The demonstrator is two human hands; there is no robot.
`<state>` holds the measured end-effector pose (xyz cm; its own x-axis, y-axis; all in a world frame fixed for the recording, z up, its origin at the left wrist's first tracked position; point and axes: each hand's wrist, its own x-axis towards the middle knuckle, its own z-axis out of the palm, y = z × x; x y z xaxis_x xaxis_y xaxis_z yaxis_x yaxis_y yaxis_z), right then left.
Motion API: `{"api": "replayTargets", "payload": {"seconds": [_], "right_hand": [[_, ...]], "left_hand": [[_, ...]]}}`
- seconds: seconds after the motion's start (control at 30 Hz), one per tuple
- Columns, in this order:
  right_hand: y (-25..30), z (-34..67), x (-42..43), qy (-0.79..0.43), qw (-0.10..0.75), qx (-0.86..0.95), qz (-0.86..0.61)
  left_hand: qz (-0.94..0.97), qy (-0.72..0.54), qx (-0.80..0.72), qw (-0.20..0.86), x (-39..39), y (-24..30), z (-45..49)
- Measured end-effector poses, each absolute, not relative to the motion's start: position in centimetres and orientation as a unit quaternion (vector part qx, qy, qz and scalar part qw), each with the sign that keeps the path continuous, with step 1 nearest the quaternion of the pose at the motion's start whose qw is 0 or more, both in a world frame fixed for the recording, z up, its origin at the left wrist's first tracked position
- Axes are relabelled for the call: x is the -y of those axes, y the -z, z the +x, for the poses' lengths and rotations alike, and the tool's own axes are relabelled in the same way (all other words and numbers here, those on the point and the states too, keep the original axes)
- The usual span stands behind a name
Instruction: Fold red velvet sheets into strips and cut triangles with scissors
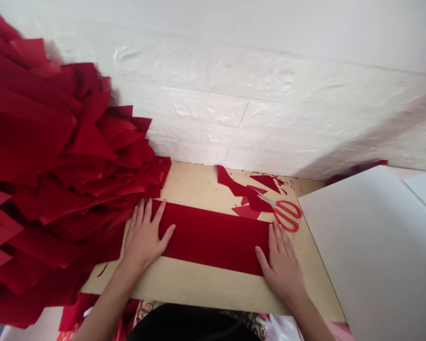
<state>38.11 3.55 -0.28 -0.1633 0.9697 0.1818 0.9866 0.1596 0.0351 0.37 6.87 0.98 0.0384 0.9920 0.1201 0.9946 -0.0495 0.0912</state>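
A strip of dark red velvet-like fabric [213,241] lies flat across a pale wooden board [213,289]. My left hand [145,234] rests palm down on the strip's left end, with fingers spread. My right hand [279,265] lies flat on its right end, fingers apart and holding nothing. Just beyond the right hand are red-handled scissors [286,215], closed, with their blades on red offcuts [250,199]. Neither hand touches the scissors.
A large heap of cut red fabric pieces [49,166] rises at the left, touching the board's left side. A white board [376,246] stands at the right. A white brick-textured wall [270,85] runs behind the wooden board.
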Motion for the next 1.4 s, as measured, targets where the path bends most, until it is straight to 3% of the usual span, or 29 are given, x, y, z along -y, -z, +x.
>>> {"api": "replayTargets", "payload": {"seconds": [0.53, 0.87, 0.97, 1.2, 1.3, 1.4], "right_hand": [[0.9, 38.0, -3.5, 0.105, 0.076, 0.747, -0.653], [1.7, 38.4, -3.4, 0.107, 0.106, 0.740, -0.656], [1.0, 38.4, -3.2, 0.094, 0.150, 0.740, -0.649], [-2.3, 39.4, -1.0, 0.054, 0.354, 0.696, -0.622], [-2.5, 41.1, 1.2, 0.079, 0.354, 0.679, -0.638], [-1.6, 42.8, 3.1, 0.105, 0.329, 0.675, -0.652]], "left_hand": [[-0.722, 0.044, 0.690, 0.020, -7.0, -0.9, 0.5], [-0.714, 0.087, 0.693, 0.046, -6.5, -0.6, 0.5], [-0.725, 0.144, 0.668, 0.086, -6.3, -0.8, 0.6], [-0.755, 0.235, 0.591, 0.158, -3.5, -2.9, 0.5], [-0.688, 0.239, 0.670, 0.146, -1.4, -3.7, 0.0], [-0.594, 0.165, 0.786, 0.049, 0.2, -4.3, -0.4]]}}
